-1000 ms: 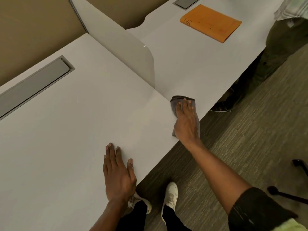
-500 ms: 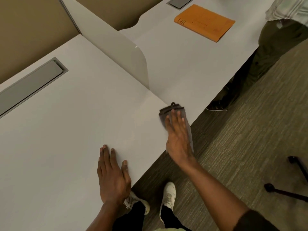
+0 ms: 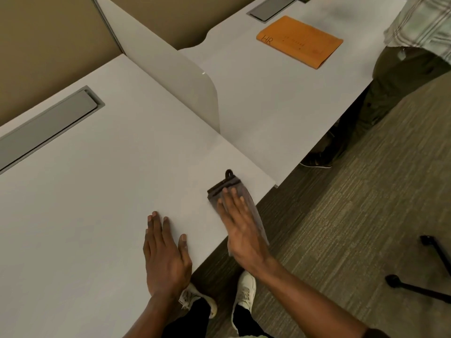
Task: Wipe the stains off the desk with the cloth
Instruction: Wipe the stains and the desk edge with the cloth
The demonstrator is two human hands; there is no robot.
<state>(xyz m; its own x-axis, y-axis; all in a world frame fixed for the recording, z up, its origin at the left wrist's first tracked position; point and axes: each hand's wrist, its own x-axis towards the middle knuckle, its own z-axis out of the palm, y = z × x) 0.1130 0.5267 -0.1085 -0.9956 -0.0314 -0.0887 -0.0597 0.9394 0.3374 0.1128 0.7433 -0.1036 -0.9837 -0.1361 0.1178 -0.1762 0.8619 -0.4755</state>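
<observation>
Head view, sole camera: both my hands are on the white worktop (image 3: pixel 102 191) near its front edge. My right hand (image 3: pixel 240 230) lies flat, fingers extended and together, palm pressing down on the folded grey cloth (image 3: pixel 233 189); nothing is gripped, the cloth is pinned under the palm so pressure spreads across it for wiping. The cloth sits at the front edge of the worktop, its near end overhanging slightly toward the floor, a dark hanging loop at its far end. My left hand (image 3: pixel 164 252) is open and empty, spread flat on the bare surface just beside the right; I judge it is there as a brace while I lean in. No stains can be made out on the surface at this resolution. A divider panel (image 3: pixel 175 76) separates my section from the next, where an orange folder (image 3: pixel 300 41) lies well apart. Another person's legs (image 3: pixel 390 93) stand beyond that section.
</observation>
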